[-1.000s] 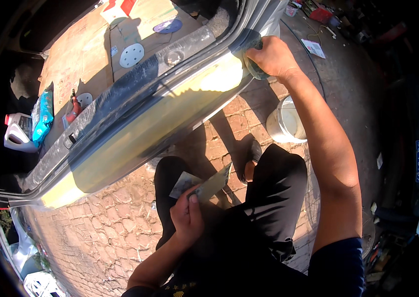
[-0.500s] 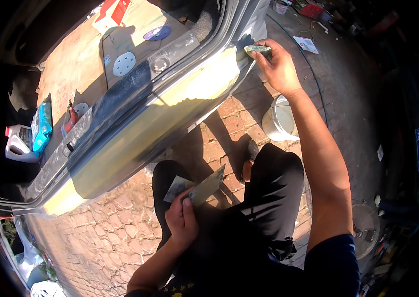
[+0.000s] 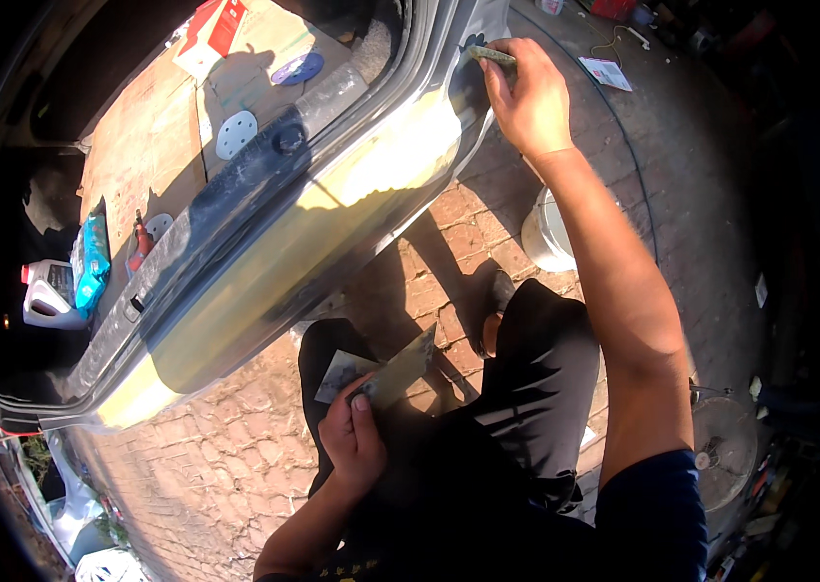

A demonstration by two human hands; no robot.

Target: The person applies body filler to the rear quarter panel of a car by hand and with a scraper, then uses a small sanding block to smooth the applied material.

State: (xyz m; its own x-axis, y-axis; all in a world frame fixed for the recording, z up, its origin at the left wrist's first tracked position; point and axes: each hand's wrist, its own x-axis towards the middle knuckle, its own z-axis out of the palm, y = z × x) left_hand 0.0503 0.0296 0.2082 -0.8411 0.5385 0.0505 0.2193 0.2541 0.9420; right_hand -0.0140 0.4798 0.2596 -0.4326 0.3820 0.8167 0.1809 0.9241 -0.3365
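My right hand [image 3: 538, 105] is closed on a small, flat greenish pad [image 3: 494, 56] held edge-on between thumb and fingers. It is at the far right end of the car body panel [image 3: 279, 325], by a dark grey patch; whether the pad touches the metal I cannot tell. A broad band of yellow filler [image 3: 245, 276] covers much of this panel, partly in shadow. Over my lap, my left hand [image 3: 352, 436] grips two thin, stiff plates: a tan rectangular plate [image 3: 400, 371] and a greyish smudged plate [image 3: 340, 371].
Inside the car opening lie cardboard [image 3: 143, 121], sanding discs [image 3: 236, 134], a red-handled tool [image 3: 140, 242], a blue packet [image 3: 92, 262] and a white jug [image 3: 49, 296]. A white bucket [image 3: 547, 238] stands on the brick paving beyond my knees. A hose [image 3: 631, 145] runs along the ground at right.
My right hand has moved slightly up and left along the panel's end, with the pad turned more edge-on. My left hand and its plates have barely moved. The view has shifted a little.
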